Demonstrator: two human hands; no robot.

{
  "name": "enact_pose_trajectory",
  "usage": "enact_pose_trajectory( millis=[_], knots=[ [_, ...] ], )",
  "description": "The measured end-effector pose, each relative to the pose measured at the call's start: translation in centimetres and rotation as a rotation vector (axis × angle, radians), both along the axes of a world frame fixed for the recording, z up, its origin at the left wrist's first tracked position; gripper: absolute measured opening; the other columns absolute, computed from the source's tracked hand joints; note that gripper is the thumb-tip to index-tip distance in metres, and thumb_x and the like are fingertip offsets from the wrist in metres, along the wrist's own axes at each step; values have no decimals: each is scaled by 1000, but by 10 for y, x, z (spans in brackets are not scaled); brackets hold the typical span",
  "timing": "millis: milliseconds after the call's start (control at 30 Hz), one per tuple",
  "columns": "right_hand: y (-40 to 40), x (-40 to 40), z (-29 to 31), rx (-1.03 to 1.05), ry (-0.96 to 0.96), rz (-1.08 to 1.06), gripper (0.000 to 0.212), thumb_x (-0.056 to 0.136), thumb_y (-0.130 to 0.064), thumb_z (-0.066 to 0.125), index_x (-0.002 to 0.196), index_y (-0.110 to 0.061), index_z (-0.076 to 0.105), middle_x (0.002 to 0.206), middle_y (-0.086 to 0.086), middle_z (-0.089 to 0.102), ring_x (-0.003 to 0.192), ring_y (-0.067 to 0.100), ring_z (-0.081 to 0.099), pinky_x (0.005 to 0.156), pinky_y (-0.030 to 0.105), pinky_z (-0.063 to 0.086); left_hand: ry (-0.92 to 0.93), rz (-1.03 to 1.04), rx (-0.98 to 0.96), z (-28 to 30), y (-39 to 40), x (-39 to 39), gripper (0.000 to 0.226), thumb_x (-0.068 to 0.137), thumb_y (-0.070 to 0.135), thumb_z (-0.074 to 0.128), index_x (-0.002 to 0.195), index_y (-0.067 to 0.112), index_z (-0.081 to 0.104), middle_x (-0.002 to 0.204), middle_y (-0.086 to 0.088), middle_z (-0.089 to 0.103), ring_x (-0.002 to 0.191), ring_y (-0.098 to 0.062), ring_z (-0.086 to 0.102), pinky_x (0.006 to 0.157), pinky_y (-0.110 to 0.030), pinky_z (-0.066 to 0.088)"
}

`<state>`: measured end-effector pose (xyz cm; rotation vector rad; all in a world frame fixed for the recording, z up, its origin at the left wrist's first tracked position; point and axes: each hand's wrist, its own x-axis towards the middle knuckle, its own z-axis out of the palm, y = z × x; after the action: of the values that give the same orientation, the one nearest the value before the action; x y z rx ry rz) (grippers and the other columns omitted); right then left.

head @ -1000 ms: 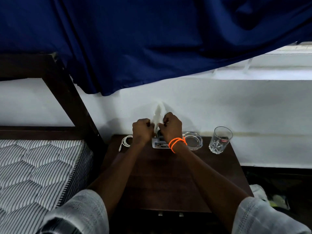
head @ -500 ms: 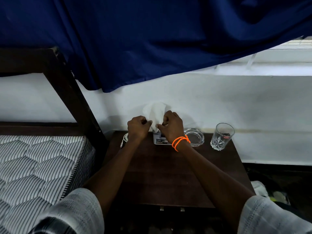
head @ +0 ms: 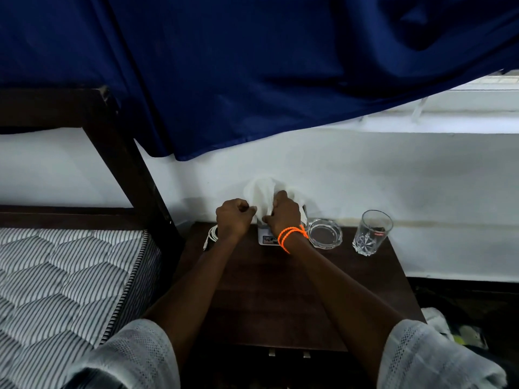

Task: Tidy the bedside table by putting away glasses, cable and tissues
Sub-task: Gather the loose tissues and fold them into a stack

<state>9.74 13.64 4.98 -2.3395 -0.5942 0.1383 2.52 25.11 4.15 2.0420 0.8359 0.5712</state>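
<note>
A white tissue (head: 259, 192) sticks up from a small tissue box (head: 265, 238) at the back of the dark wooden bedside table (head: 269, 290). My right hand (head: 283, 213), with orange bands on the wrist, pinches the tissue just above the box. My left hand (head: 233, 217) is a closed fist touching the tissue's left edge. A coiled white cable (head: 212, 236) lies left of the box, partly behind my left wrist. A clear drinking glass (head: 371, 232) stands upright at the back right. The box is mostly hidden by my right hand.
A glass ashtray (head: 325, 237) sits between the box and the drinking glass. A striped mattress (head: 61, 284) and dark bed frame (head: 123, 161) are on the left. A blue curtain (head: 252, 66) hangs above. Clutter (head: 455, 329) lies on the floor at right.
The tissue has spread from a narrow upright strip into a wider puff above the box. Both hands stayed at the box, the right one pinching lower on the tissue.
</note>
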Motion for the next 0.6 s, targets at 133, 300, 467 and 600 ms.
enact_pose_trajectory(
  millis=[133, 300, 467, 600],
  knots=[
    [5, -1, -6, -40, -76, 54, 41, 77, -7, 74, 111, -5, 50, 96, 15, 64, 93, 38, 65, 73, 41, 50, -33, -31, 3, -8, 3, 2, 32, 86, 36, 81, 82, 4, 77, 76, -11, 76, 80, -25, 72, 76, -33, 52],
    [5, -1, -9, -62, -23, 38, 33, 77, -28, 73, 100, -12, 56, 95, 9, 69, 94, 33, 66, 73, 40, 56, -81, -5, -22, -13, 4, 2, 32, 84, 39, 83, 95, 9, 81, 94, -7, 81, 93, -19, 74, 89, -35, 57],
    [8, 3, -4, 107, -10, -61, 26, 84, -27, 65, 101, -14, 50, 95, 10, 68, 96, 35, 64, 68, 32, 40, -105, 14, 2, -13, 2, 1, 31, 85, 37, 82, 96, 8, 81, 94, -8, 81, 91, -19, 75, 85, -30, 55],
    [-1, 1, -3, 31, 0, 8, 9, 83, -22, 63, 86, -14, 60, 89, 10, 71, 93, 34, 66, 64, 28, 36, -110, 25, -13, -10, -3, -4, 28, 86, 34, 82, 96, 8, 81, 94, -8, 81, 91, -19, 75, 87, -30, 56]
  ],
)
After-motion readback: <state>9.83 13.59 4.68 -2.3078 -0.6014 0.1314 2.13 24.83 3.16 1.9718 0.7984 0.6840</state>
